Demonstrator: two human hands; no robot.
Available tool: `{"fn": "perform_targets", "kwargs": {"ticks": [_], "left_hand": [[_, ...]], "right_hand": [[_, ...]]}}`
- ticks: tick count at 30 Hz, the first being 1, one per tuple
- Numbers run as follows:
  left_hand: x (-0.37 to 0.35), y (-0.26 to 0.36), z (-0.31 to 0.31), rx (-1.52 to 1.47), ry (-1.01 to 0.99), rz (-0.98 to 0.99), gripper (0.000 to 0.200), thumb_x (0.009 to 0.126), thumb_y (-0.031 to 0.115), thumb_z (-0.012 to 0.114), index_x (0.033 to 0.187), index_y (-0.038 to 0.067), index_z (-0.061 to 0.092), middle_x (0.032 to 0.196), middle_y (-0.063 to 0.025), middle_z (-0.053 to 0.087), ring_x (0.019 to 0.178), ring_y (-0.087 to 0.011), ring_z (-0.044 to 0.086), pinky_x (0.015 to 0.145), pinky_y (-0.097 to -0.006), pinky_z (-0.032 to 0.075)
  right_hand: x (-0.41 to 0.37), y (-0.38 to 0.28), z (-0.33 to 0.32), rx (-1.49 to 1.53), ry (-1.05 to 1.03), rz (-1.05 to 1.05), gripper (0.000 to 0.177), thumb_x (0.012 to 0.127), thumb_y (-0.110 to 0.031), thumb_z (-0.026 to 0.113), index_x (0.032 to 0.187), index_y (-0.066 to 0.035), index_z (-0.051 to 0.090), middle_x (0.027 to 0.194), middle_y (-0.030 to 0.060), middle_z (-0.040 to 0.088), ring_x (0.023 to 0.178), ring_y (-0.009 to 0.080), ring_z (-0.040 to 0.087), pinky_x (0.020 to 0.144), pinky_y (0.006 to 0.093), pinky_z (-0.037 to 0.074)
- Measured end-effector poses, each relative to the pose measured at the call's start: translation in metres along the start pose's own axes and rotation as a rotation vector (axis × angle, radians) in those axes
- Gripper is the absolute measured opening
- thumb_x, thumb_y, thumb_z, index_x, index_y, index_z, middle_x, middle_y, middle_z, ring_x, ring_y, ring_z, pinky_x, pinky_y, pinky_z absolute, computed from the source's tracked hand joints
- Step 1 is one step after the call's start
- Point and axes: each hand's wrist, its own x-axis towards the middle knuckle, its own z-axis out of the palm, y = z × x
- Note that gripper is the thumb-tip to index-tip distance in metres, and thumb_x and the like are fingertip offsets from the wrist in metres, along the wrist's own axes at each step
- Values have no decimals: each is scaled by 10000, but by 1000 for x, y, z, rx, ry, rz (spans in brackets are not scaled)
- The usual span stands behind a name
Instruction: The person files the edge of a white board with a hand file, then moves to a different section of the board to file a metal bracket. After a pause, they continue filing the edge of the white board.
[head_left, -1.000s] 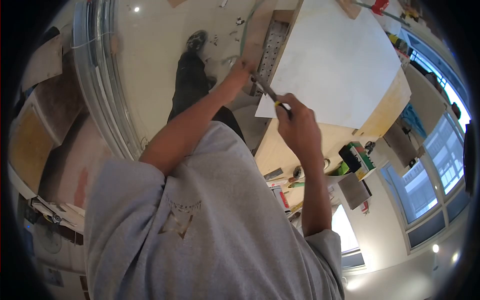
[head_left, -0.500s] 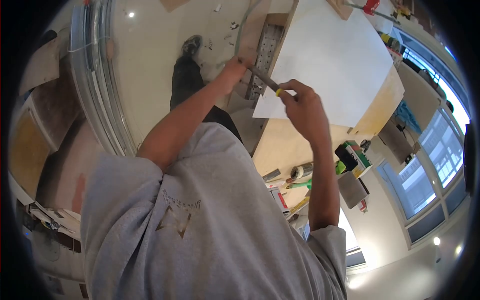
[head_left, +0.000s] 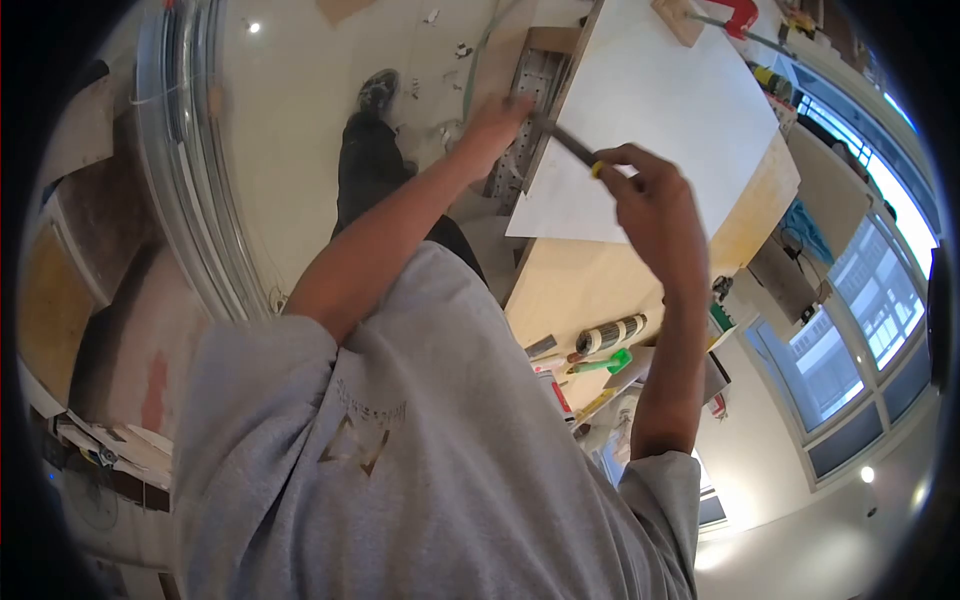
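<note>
A dark, narrow file [head_left: 568,142] with a yellow band near its handle slants over the left edge of a white sheet [head_left: 670,120]. My right hand [head_left: 660,205] is closed around the handle end. At the far end, my left hand [head_left: 498,128] has its fingers closed on the tip, slightly blurred. The white sheet lies on a pale wooden board [head_left: 565,275]. Below its left edge is a perforated metal strip [head_left: 522,130].
A red clamp [head_left: 740,18] and wood block [head_left: 680,20] sit at the sheet's far end. Near me on the board lie a dark roll [head_left: 612,333] and a green-handled tool [head_left: 605,362]. Long metal profiles [head_left: 190,150] stand to the left. Scraps [head_left: 463,50] litter the floor.
Both hands have moved to the right together with the file, my left hand also slightly farther away. The white sheet keeps its place on the board.
</note>
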Motion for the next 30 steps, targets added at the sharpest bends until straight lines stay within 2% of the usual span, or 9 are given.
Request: {"fn": "perform_targets", "kwargs": {"ticks": [1, 2, 7, 11, 13, 18, 20, 26, 30], "left_hand": [[7, 11, 6, -9, -26, 7, 598, 1023, 577, 547, 1348, 75, 539, 1156, -42, 624, 1047, -151, 557, 830, -383, 476], [15, 18, 8, -15, -55, 21, 610, 1020, 587, 544, 1354, 77, 537, 1178, -43, 627, 1070, -150, 560, 835, -378, 476], [1, -14, -22, 68, -49, -73, 638, 1010, 612, 542, 1360, 79, 535, 1260, -40, 630, 1181, -145, 561, 872, -367, 473], [10, 8, -12, 21, 20, 55, 646, 1004, 630, 548, 1350, 85, 530, 1247, -31, 632, 1175, -141, 563, 864, -369, 478], [16, 14, 0, 4, -37, 58, 644, 1010, 612, 553, 1370, 79, 518, 1247, -31, 631, 1169, -147, 570, 855, -361, 484], [21, -10, -15, 45, -32, 4, 627, 1032, 558, 555, 1410, 62, 491, 1247, -53, 629, 1167, -167, 583, 857, -352, 493], [38, -15, -27, 90, -31, 6, 619, 1038, 542, 556, 1423, 62, 481, 1245, -62, 628, 1174, -166, 582, 860, -353, 494], [32, 29, 4, 38, 6, 221, 619, 1031, 537, 585, 1400, 47, 503, 1141, -35, 611, 925, -114, 546, 753, -335, 488], [60, 10, -25, 178, 1, 116, 575, 1041, 525, 573, 1358, 47, 540, 1115, -29, 606, 919, -107, 523, 761, -333, 480]], "right_hand": [[-5, -12, -11, -45, 20, 48, 228, 951, -210, 610, 1083, -92, 754, 803, 185, 713, 736, 374, 691, 691, 460, 523], [-4, -5, -7, -64, 61, -34, 224, 957, -209, 604, 1098, -105, 743, 790, 182, 714, 767, 395, 699, 701, 479, 534], [9, 17, 62, -91, 21, -49, 166, 965, -205, 599, 1087, -154, 700, 814, 231, 711, 851, 471, 690, 772, 554, 556], [0, 6, 26, -81, 78, -86, 188, 971, -206, 595, 1106, -151, 713, 746, 198, 696, 774, 448, 687, 717, 535, 543], [-7, -4, 8, -79, 142, -99, 165, 977, -209, 595, 1073, -155, 718, 679, 169, 675, 684, 427, 674, 655, 522, 528], [6, 25, 60, -56, 126, -142, 152, 975, -215, 599, 1096, -167, 678, 754, 178, 703, 760, 443, 686, 674, 541, 528], [11, 22, 53, -76, 156, -166, 156, 974, -213, 600, 1099, -174, 684, 750, 177, 701, 765, 442, 687, 681, 540, 530], [2, 13, 18, -13, 164, -114, 156, 987, -201, 603, 1113, -149, 679, 694, 181, 674, 691, 421, 680, 638, 510, 518], [25, 20, 53, -26, 152, -154, 171, 983, -205, 611, 1128, -136, 672, 696, 170, 674, 739, 428, 681, 657, 514, 512]]}}
